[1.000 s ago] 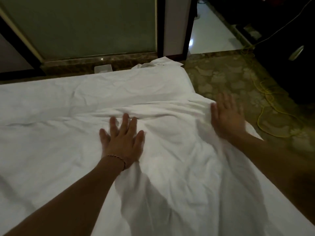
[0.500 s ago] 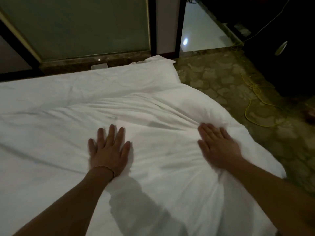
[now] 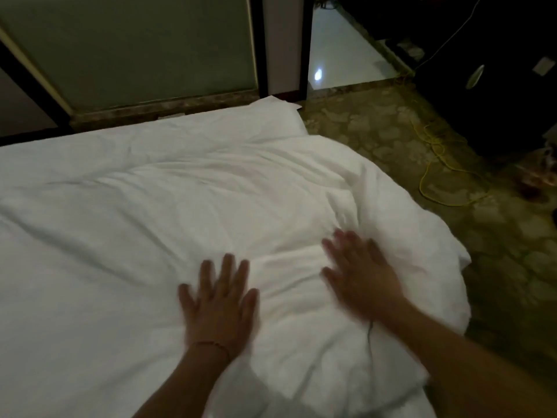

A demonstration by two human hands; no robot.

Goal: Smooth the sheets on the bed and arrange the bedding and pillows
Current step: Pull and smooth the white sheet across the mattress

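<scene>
The left hand (image 3: 220,303) has been drawn back toward the near edge of the bed (image 3: 75,312) over the last second, and it is now laid palm down on the white duvet (image 3: 211,188) with the fingers (image 3: 224,268) straight and spread, nothing being grasped; a thin bracelet (image 3: 211,345) is seen at the wrist. The right hand (image 3: 360,276), which was out at the bed's right edge a second ago, has been brought inward and nearer, so that both hands are now close together, with a raised fold of duvet bunched between them. Its fingers are blurred by motion but appear flat and released on the cloth. From this it is judged that the smoothing stroke is under way and unfinished: the duvet is spread over most of the bed, yet creases remain across the middle and its right corner is heaped loosely over the bed's edge above the patterned floor (image 3: 391,125). A yellow cable (image 3: 434,152) is seen lying there.
</scene>
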